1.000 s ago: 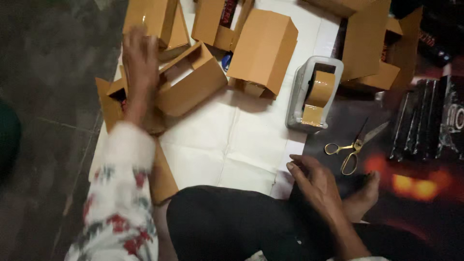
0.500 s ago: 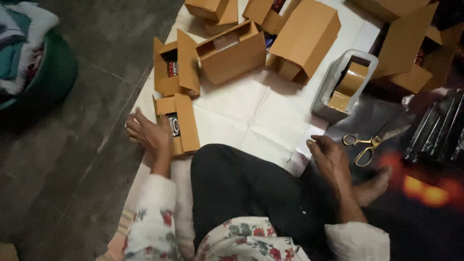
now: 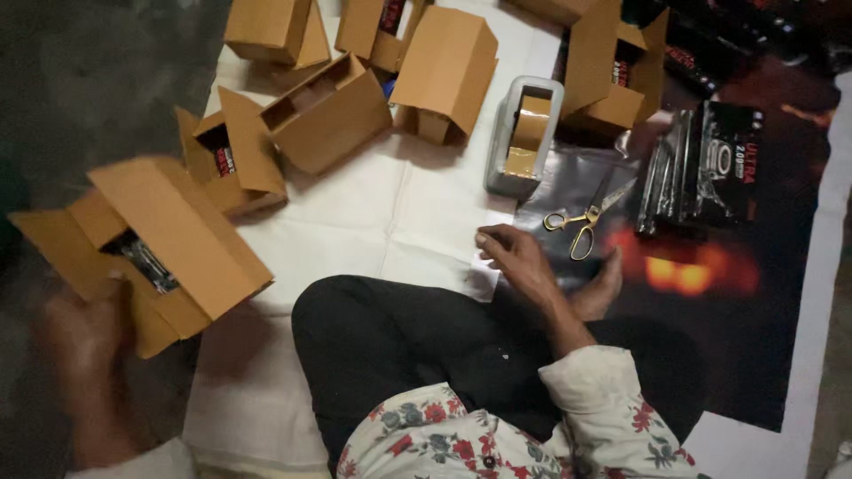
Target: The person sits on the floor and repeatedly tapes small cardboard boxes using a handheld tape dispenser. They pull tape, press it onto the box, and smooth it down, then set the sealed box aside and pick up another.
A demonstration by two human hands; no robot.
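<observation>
My left hand grips a small brown cardboard box lifted off the floor at the left; its flaps are open and a dark packet shows inside. My right hand rests on my knee in black trousers, fingers loosely bent, holding nothing. Gold-handled scissors lie just beyond it on a dark printed sheet. A grey tape dispenser with brown tape stands a little farther off.
Several more open cardboard boxes lie on the white sheet ahead and at the back. Black product packets lie on the dark sheet at the right. Grey floor runs along the left.
My left hand has picked up a box from the white sheet and raised it toward the camera. The right hand stays on the knee. The view has shifted right.
</observation>
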